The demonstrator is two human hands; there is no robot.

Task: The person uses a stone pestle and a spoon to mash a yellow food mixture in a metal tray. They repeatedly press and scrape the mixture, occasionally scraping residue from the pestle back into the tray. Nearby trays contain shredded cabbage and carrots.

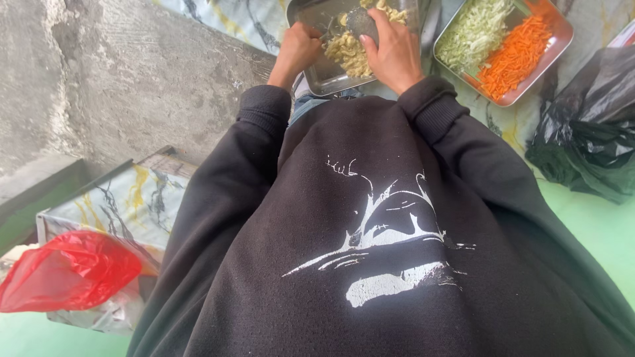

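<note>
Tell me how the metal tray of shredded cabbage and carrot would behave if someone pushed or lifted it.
The metal tray looks rigid, so it would probably slide as one piece rather than flex. Its flat base suggests little risk of tipping. The shredded cabbage and carrot strips lie loose, so a sharp tilt could likely spill them.

steel tray [317, 79] cropped (top edge), tool blurred

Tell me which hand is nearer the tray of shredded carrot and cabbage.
Right. The right hand works in the metal pan just beside the tray; the left hand is at the pan's far side, farther away.
</note>
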